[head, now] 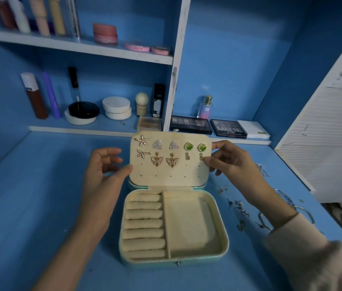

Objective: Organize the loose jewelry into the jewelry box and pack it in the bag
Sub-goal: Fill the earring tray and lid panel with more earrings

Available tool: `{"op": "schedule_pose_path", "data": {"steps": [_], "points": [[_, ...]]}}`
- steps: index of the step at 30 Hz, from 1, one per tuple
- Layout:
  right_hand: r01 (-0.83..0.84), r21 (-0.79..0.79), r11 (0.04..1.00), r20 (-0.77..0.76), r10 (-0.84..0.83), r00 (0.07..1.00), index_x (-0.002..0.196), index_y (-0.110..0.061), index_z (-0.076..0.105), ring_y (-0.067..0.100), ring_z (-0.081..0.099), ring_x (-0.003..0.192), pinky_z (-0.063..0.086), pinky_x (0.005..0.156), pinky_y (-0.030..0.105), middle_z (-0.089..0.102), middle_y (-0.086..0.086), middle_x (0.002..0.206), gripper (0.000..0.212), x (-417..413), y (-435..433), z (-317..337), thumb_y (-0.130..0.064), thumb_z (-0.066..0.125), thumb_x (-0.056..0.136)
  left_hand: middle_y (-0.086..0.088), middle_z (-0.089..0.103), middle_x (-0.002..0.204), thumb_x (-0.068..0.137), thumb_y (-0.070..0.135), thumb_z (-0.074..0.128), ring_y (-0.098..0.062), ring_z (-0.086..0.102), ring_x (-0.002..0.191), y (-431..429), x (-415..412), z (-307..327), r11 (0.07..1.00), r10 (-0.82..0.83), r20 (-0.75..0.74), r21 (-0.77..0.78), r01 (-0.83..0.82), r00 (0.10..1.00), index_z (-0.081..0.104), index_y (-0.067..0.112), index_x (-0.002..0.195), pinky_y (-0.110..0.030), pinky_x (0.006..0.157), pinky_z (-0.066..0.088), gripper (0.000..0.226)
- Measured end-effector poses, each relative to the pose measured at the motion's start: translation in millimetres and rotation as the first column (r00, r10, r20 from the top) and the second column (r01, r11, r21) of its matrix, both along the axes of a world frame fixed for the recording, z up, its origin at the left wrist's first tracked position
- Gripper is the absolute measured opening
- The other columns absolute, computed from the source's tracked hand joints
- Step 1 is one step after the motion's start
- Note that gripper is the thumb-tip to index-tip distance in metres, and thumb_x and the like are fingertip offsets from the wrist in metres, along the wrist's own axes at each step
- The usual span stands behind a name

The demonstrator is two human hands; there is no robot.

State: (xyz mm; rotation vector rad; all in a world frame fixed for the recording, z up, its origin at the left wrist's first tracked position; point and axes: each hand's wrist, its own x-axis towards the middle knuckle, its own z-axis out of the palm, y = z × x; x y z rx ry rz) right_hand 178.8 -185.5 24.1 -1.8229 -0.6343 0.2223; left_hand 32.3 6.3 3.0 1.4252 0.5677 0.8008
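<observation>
Now the jewelry box (174, 257) sits below both hands, its earring panel (170, 173) upright between them: the right hand (233, 162) pinches one edge, while the left hand (105, 171) touches the other with its thumb, fingers loose. A slipping pinch could dislodge the small earring (201, 156) beside it.

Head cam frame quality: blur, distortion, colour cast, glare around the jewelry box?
Head view: wide-angle bowing bends the top shelf and louvered door; heavy blue cast, dim flat light; earring panel reads sharp, no glare; bottles up top and right sleeve at the corner go soft.
</observation>
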Motion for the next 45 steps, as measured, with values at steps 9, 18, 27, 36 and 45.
{"op": "schedule_pose_path", "data": {"steps": [9,18,27,36,45], "points": [[0.012,-0.005,1.000,0.007,-0.012,1.000,0.099,-0.012,0.060,0.008,0.060,0.062,0.048,0.059,0.022,0.067,-0.004,0.069,0.017,1,2,-2,-0.010,0.067,0.084,0.006,0.070,0.092,0.084,0.003,0.066,-0.007,0.064,0.086,-1,8,-10,0.992,-0.124,0.009,0.021,0.124,0.992,0.062,0.028,0.095,-0.012,0.064,0.050,0.027],[-0.013,-0.037,0.999,-0.005,0.013,1.000,0.102,-0.017,0.062,0.013,0.060,0.066,0.047,0.063,0.027,0.067,0.002,0.074,0.018,1,-8,1,-0.009,0.065,0.086,0.009,0.068,0.085,0.081,0.004,0.070,0.006,0.060,0.070,2,10,-12,0.980,-0.079,0.001,0.184,0.077,0.997,0.060,0.028,0.088,-0.006,0.062,0.046,0.026],[-0.011,-0.366,0.930,0.231,0.102,0.968,0.088,-0.023,0.069,0.013,0.060,0.068,0.044,0.063,0.015,0.065,0.001,0.075,0.017,5,-54,4,-0.006,0.065,0.085,0.007,0.065,0.083,0.081,0.001,0.069,0.009,0.059,0.066,0,12,-12,0.975,-0.083,0.042,0.208,0.072,0.996,0.058,0.026,0.084,-0.004,0.059,0.043,0.027],[0.023,-0.669,0.743,0.280,0.224,0.933,0.077,-0.029,0.065,-0.001,0.058,0.075,0.040,0.063,0.007,0.066,-0.014,0.076,0.018,3,-81,-2,-0.012,0.068,0.082,0.007,0.066,0.084,0.080,0.004,0.070,0.008,0.059,0.068,3,13,-16,0.976,-0.069,0.035,0.209,0.060,0.997,0.059,0.029,0.086,-0.004,0.060,0.043,0.028],[-0.112,-0.768,0.630,0.164,0.363,0.917,0.082,-0.029,0.065,-0.001,0.059,0.081,0.042,0.069,0.008,0.065,-0.014,0.082,0.016,1,-91,7,-0.013,0.068,0.081,0.008,0.066,0.086,0.080,0.003,0.071,0.007,0.059,0.069,4,14,-17,0.974,-0.060,0.028,0.220,0.052,0.998,0.059,0.029,0.087,-0.004,0.062,0.043,0.029]]}}
